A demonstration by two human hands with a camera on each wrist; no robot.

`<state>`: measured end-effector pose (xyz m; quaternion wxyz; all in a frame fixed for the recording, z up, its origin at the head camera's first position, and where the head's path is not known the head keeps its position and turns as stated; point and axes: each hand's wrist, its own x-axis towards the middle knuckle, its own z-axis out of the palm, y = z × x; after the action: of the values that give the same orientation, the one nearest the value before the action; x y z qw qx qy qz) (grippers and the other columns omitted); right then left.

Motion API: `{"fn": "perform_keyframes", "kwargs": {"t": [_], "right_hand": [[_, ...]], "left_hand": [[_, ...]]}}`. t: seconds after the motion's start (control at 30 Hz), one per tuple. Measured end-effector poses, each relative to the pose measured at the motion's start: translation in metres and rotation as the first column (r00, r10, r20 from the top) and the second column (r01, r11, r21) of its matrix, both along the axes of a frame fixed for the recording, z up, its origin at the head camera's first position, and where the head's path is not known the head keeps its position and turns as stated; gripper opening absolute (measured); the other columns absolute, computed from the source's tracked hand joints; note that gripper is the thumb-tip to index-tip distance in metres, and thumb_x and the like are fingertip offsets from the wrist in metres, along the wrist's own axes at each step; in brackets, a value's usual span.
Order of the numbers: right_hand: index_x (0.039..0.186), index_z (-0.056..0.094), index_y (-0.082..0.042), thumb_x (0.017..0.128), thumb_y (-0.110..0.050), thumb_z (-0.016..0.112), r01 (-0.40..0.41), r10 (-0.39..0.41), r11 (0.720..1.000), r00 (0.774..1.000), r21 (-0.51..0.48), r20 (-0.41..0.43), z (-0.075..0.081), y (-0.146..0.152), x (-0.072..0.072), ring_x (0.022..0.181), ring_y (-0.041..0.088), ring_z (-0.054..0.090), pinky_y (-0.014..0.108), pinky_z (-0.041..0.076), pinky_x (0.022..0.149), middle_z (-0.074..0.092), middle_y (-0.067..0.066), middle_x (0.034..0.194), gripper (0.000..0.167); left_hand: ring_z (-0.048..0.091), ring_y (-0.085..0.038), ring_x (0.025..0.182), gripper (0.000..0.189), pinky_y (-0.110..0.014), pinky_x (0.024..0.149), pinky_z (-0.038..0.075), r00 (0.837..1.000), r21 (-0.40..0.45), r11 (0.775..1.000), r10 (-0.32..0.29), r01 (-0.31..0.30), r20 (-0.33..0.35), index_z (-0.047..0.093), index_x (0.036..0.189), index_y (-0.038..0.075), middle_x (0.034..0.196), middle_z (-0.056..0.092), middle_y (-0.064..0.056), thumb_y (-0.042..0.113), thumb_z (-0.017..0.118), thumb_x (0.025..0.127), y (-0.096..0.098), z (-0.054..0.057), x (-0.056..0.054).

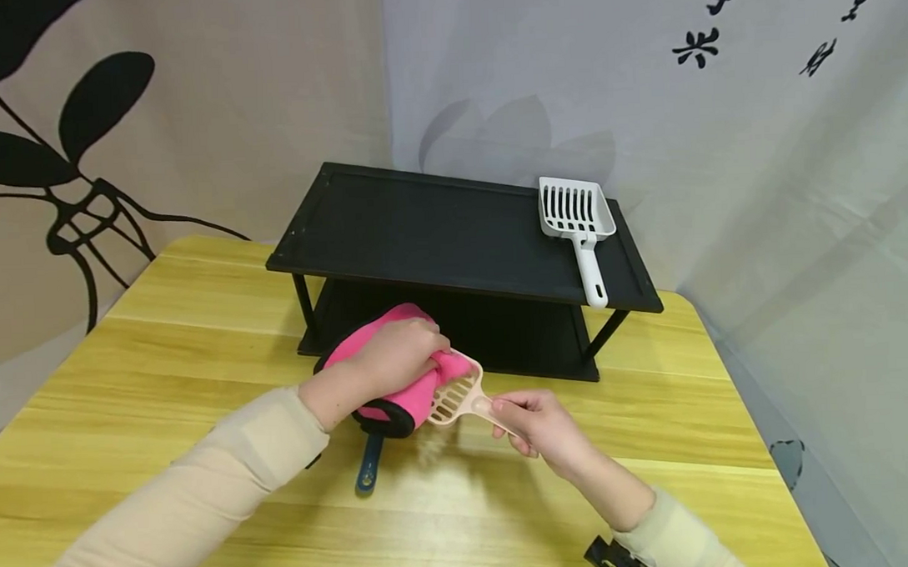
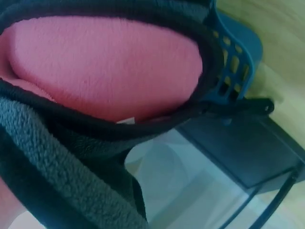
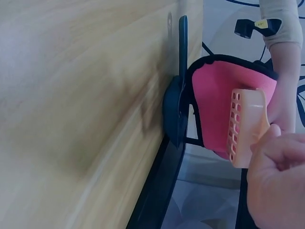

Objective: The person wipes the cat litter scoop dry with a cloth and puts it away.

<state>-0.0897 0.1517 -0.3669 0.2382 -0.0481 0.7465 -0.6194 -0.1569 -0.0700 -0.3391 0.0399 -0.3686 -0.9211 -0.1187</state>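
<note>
My left hand (image 1: 404,356) grips a pink cloth (image 1: 345,347) with a black border and a grey fleecy side, and presses a fold of it onto the head of a peach-coloured slotted litter scoop (image 1: 475,402). In the right wrist view the scoop's side wall (image 3: 252,126) stands in front of the cloth. My right hand (image 1: 542,428) pinches the scoop's handle, thumb on top. Below the cloth lies a dark blue scoop, its handle (image 1: 369,466) sticking out towards me. Its slotted head (image 2: 245,43) shows in the left wrist view and is hidden by the cloth from above.
A black two-tier shelf (image 1: 422,226) stands at the back of the wooden table (image 1: 654,427). On its upper right lies a white slotted scoop (image 1: 588,266), handle overhanging the front edge. Pale curtains with black plant drawings and characters hang behind.
</note>
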Motion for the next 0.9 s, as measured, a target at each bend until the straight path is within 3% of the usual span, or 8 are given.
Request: {"fn": "perform_keyframes", "kwargs": {"t": [0.17, 0.4, 0.63, 0.9], "right_hand": [[0.117, 0.052, 0.017, 0.096, -0.012, 0.047, -0.021, 0.021, 1.0, 1.0, -0.019, 0.01, 0.003, 0.01, 0.0, 0.043, 0.001, 0.037, 0.015, 0.027, 0.042, 0.059, -0.007, 0.065, 0.037], [0.114, 0.048, 0.015, 0.089, -0.008, 0.059, -0.055, 0.059, 0.997, 0.996, -0.059, 0.063, 0.001, 0.031, 0.001, 0.042, 0.0, 0.036, 0.015, 0.027, 0.041, 0.057, -0.006, 0.069, 0.037], [0.106, 0.051, 0.01, 0.086, -0.008, 0.061, -0.047, 0.047, 0.999, 0.999, 0.021, 0.021, -0.006, 0.039, -0.002, 0.041, 0.0, 0.039, 0.016, 0.03, 0.041, 0.057, -0.007, 0.064, 0.029], [0.111, 0.057, 0.013, 0.091, -0.019, 0.057, -0.028, 0.028, 0.989, 1.0, 0.147, 0.001, -0.007, 0.038, -0.005, 0.043, 0.003, 0.038, 0.018, 0.031, 0.042, 0.056, -0.004, 0.063, 0.037]], "left_hand": [[0.056, -0.013, 0.073, 0.008, -0.028, 0.071, 0.051, 0.998, 0.022, 0.999, 0.045, -0.044, -0.047, 0.072, 0.091, 0.012, 0.079, 0.064, -0.001, 0.011, 0.066, 0.085, -0.012, 0.004, -0.003], [0.058, -0.015, 0.076, 0.017, -0.032, 0.073, 0.053, 0.989, 0.193, 0.97, 0.146, -0.145, 0.011, 0.071, 0.098, 0.009, 0.086, 0.065, -0.003, 0.009, 0.072, 0.08, -0.039, 0.009, -0.005], [0.057, -0.015, 0.076, 0.016, -0.032, 0.073, 0.052, 0.989, 0.228, 0.962, 0.149, -0.148, 0.012, 0.071, 0.097, 0.01, 0.087, 0.066, -0.003, 0.009, 0.072, 0.081, -0.053, 0.007, -0.004], [0.058, -0.015, 0.078, 0.017, -0.032, 0.074, 0.051, 0.988, 0.251, 0.956, 0.147, -0.152, 0.039, 0.071, 0.098, 0.012, 0.089, 0.066, -0.002, 0.01, 0.071, 0.081, -0.056, 0.009, 0.001]]}}
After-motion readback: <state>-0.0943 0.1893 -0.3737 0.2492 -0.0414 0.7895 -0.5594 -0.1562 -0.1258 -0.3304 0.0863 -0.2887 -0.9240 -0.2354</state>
